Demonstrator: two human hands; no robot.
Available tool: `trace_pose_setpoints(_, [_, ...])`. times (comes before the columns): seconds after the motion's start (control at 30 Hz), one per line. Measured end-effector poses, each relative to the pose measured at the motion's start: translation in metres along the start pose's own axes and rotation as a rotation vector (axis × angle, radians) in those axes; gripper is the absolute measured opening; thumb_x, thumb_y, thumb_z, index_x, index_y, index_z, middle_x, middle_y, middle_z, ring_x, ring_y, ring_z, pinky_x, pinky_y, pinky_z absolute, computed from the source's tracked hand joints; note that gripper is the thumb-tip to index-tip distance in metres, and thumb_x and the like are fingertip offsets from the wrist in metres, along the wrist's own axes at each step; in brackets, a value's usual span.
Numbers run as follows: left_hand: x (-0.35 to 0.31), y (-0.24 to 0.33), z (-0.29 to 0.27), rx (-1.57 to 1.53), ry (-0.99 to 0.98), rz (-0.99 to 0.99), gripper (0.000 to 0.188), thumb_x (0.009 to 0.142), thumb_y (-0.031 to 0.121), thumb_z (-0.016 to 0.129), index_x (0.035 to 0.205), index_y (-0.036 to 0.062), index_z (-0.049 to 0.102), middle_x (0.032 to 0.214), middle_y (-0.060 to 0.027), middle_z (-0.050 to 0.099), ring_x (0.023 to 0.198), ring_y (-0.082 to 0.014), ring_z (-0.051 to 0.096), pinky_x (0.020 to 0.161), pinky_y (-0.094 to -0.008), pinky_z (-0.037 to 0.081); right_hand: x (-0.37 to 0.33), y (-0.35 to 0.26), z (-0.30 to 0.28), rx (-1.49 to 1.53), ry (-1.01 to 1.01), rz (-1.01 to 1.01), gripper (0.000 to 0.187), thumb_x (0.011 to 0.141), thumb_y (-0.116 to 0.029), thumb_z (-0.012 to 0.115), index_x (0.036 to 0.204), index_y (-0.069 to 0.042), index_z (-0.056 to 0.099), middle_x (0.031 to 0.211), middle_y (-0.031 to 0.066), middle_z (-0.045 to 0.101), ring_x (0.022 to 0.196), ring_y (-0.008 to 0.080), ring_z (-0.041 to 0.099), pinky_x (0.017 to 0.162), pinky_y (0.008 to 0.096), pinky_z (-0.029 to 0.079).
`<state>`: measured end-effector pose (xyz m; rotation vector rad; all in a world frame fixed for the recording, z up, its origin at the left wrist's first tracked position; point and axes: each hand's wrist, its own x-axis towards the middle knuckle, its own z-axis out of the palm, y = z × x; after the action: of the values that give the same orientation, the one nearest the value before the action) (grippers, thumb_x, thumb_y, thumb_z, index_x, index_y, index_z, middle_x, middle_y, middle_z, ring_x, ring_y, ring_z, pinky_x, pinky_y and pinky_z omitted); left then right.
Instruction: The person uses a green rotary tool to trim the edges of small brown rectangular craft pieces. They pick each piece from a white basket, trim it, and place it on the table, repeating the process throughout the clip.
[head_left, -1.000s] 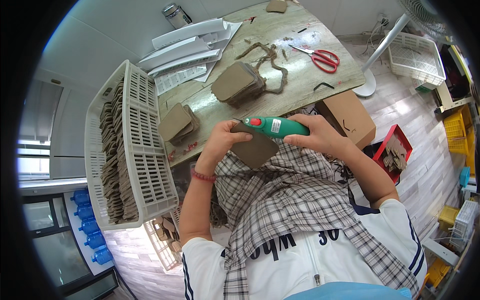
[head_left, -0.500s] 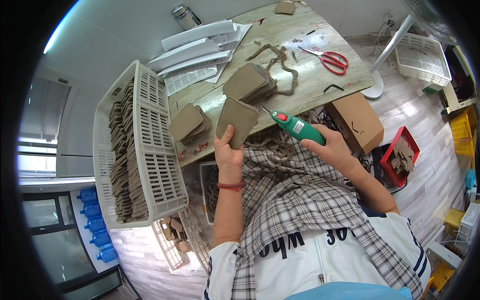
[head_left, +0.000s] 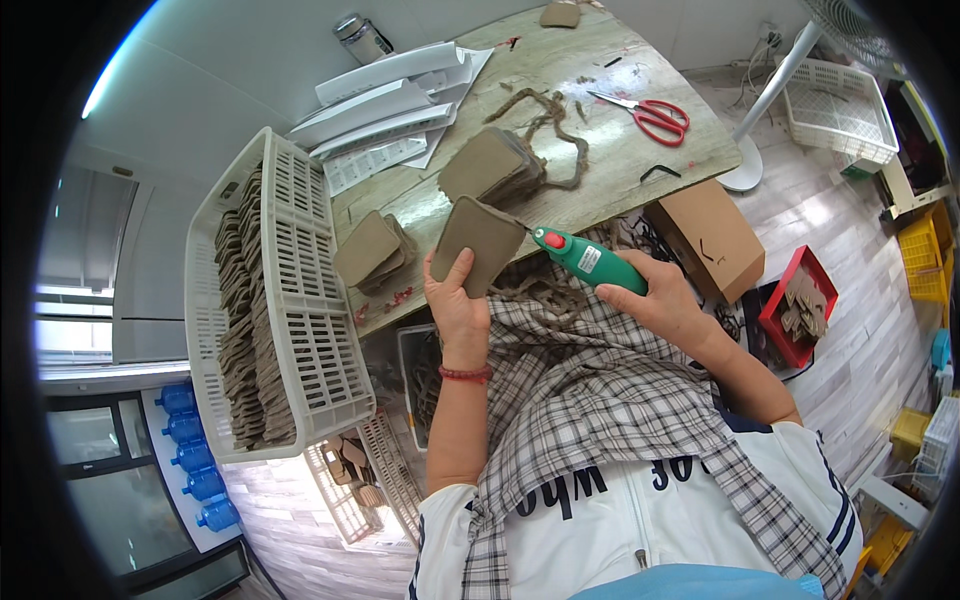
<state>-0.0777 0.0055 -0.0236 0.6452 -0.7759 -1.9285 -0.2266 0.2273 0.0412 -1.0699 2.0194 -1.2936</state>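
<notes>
Head view: left hand (head_left: 457,305) gripping one brown pad (head_left: 477,244), right hand (head_left: 655,300) one green rotary tool (head_left: 588,260).

bright, even daylight | soft shadows | sharp centre | fisheye bending, black vignette at rim

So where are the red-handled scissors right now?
In the head view, the red-handled scissors lie on the table's far right part, right of the brown trimmings, untouched.

Bench (head_left: 640,150), worn greenish top, w/ two stacks of brown pulp pieces (head_left: 490,165) (head_left: 372,250), red scissors (head_left: 655,115), brown trimmings strip (head_left: 550,110), white folded sheets (head_left: 390,95), metal can (head_left: 362,38) at far edge, white slotted crate (head_left: 300,300) on left end.
</notes>
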Motion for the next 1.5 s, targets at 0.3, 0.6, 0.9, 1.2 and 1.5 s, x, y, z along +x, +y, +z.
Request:
trace_pose_setpoints(0.3, [-0.009,-0.001,0.009,0.075,0.037,0.023,0.046,0.08,-0.011,0.068,0.119,0.0018,0.047,0.11,-0.0139,0.063,0.097,-0.0245,0.063,0.084,-0.038,0.056,0.001,0.003,0.002,-0.065,0.042,-0.096,0.044,0.081,-0.034,0.074,0.109,-0.003,0.063,0.084,0.0161,0.067,0.072,0.0257,0.067,0.068,0.0345,0.052])
trace_pose_setpoints(0.6, [-0.017,-0.006,0.007,0.152,0.012,-0.028,0.042,0.08,-0.011,0.068,0.115,0.0027,0.049,0.106,-0.0128,0.063,0.094,-0.0224,0.063,0.081,-0.0369,0.057,0.011,-0.004,0.01,-0.026,0.022,-0.037,0.044,0.081,-0.035,0.073,0.108,-0.002,0.063,0.083,0.0169,0.066,0.072,0.0275,0.066,0.068,0.0359,0.051])
trace_pose_setpoints(0.9, [0.038,0.089,-0.026,0.409,0.069,0.078,0.04,0.077,-0.013,0.066,0.111,0.0065,0.056,0.105,-0.0112,0.063,0.09,-0.0235,0.064,0.076,-0.0363,0.057,0.028,0.005,0.006,0.054,0.128,-0.01,0.044,0.083,-0.033,0.073,0.11,0.0,0.062,0.077,0.0086,0.065,0.067,0.0142,0.061,0.063,0.029,0.049])
trace_pose_setpoints(1.2, [0.126,0.12,-0.059,1.845,0.094,0.904,0.053,0.079,0.013,0.072,0.127,0.0039,0.052,0.131,-0.0172,0.05,0.129,-0.0368,0.039,0.109,-0.0481,0.028,0.016,0.028,-0.007,0.116,0.136,0.11,0.042,0.084,-0.03,0.072,0.11,0.001,0.062,0.081,0.009,0.065,0.072,0.0123,0.06,0.067,0.0282,0.049])
trace_pose_setpoints(1.5, [0.144,0.002,0.02,1.878,-0.398,0.69,0.06,0.072,0.035,0.078,0.12,0.0047,0.057,0.131,-0.0156,0.05,0.135,-0.0387,0.03,0.111,-0.0488,0.022,0.009,0.038,-0.008,0.03,0.178,0.081,0.047,0.083,-0.04,0.071,0.107,0.0,0.062,0.078,0.0116,0.065,0.07,0.0178,0.062,0.066,0.0315,0.049])
